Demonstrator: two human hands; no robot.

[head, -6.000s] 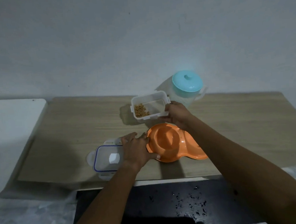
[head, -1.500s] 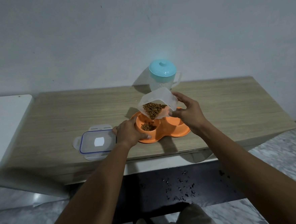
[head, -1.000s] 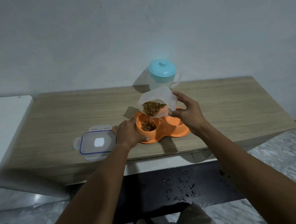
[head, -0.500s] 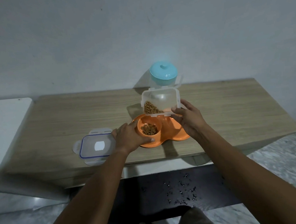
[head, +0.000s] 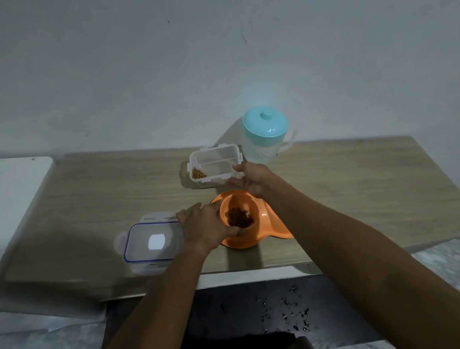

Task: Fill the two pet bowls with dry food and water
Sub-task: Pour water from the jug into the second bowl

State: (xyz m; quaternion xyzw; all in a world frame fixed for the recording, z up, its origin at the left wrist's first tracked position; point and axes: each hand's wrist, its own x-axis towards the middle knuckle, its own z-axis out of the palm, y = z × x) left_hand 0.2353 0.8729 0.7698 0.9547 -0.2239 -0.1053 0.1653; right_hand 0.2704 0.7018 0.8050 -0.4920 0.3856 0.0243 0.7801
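Orange plastic double pet bowl sits near the front edge of a pale wooden table. Its two cups open upward and its long axis runs roughly left to right, with the right end angled a little nearer the viewer. The left cup holds a heap of brown dry kibble. The right cup is mostly hidden under the person's right forearm, so its contents cannot be told. The left hand grips the dish's left rim, fingers curled over the far side and thumb on the near side. The right hand pinches the near right corner of a clear rectangular plastic food container. This appears to rest upright on the table just behind the dish, with only a few pieces left in its left corner. Its clear blue-edged lid lies flat just left of the left hand. A translucent water jug with a turquoise lid stands just behind and right of the container, handle toward the right. The dry-food step looks finished, and water seems to be what remains. The next move likely calls for the right hand to let go, take the jug handle, and pour into the right cup while the left hand steadies the dish.
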